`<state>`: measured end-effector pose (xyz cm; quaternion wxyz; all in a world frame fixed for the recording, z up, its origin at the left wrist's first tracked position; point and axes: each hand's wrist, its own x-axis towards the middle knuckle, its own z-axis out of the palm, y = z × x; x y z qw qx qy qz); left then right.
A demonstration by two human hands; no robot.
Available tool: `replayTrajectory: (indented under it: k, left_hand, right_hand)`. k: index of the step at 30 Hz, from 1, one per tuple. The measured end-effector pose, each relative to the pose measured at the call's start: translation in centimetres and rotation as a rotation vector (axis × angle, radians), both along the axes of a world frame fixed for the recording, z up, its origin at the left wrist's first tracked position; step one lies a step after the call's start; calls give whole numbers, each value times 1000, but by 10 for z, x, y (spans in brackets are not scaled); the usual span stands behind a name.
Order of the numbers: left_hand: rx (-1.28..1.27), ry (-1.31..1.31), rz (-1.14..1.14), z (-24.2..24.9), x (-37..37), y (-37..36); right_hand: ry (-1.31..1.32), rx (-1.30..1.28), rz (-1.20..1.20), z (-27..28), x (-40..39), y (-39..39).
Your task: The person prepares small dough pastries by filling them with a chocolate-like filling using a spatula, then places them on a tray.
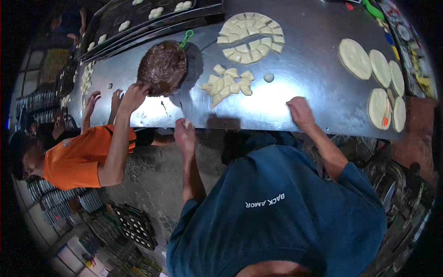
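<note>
My left hand point(185, 135) is just off the table's near edge, fingers closed around a small pale piece of dough point(187, 123). Over the metal table near its front edge, my right hand point(301, 112) is curled, slightly blurred; whatever is under its fingers is hidden. Between and beyond my hands lies a loose heap of cut dough pieces point(228, 84). A single dough ball point(268, 77) rests right of that heap. Farther back is a flattened dough round point(251, 27) cut into many small pieces. A bowl of brown chocolate-like filling point(161, 67) with a green-handled tool point(186, 39) stands left.
At my left a co-worker in an orange shirt point(78, 157) has a hand point(135, 96) at the bowl's rim. Oval dough sheets point(355, 59) lie far right, one bearing an orange-handled tool point(386, 121). Black trays point(157, 27) with dough balls stand back left.
</note>
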<state>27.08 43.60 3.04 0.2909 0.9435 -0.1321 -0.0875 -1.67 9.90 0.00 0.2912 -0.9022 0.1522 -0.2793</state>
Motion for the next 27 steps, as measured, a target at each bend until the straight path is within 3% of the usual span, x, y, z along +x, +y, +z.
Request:
replayTrajectory:
  k: [2, 3, 4, 6, 8, 10, 12, 13, 14, 16, 17, 20, 22, 24, 25, 27]
  left_hand:
    - [-46, -56, 8, -13, 10, 26]
    - [-33, -43, 10, 0, 6, 17]
    - [-174, 74, 50, 28, 1, -6]
    - [-543, 384, 125, 35, -2, -26]
    - [-827, 517, 173, 50, -6, -35]
    - [-917, 609, 236, 42, 2, -26]
    - [-995, 686, 290, 44, 3, -30]
    - [-980, 703, 211, 38, 5, -38]
    - [-976, 702, 132, 36, 7, -50]
    - [-951, 748, 89, 46, 9, -54]
    - [-933, 720, 71, 48, 15, -50]
    - [-903, 696, 97, 63, 24, -36]
    - [-879, 752, 209, 65, 31, -26]
    - [-809, 744, 150, 51, 40, -17]
    - [-770, 733, 88, 58, 37, -23]
    - [-728, 714, 34, 61, 25, -33]
  right_hand:
    - [294, -114, -323, 16, 5, -21]
    - [193, -64, -381, 13, 27, -31]
    - [92, -22, -443, 11, 52, -32]
    - [-49, 197, -420, 6, 78, -4]
    - [97, 126, -117, 7, 48, 23]
    - [4, 31, -125, 8, 15, 17]
    - [230, -107, -305, 10, 11, -12]
    - [27, -54, -499, 19, 54, -24]
    - [-25, 24, -531, 14, 74, -22]
    - [4, 256, -411, 27, 82, 12]
    - [23, 54, -346, 17, 72, 31]
    - [144, 143, -161, 36, 30, 44]
    - [390, 356, -381, 52, 38, 30]
    - [230, 319, -465, 70, 81, 11]
    - [136, 393, -431, 76, 104, 3]
    - [77, 298, -321, 67, 138, -10]
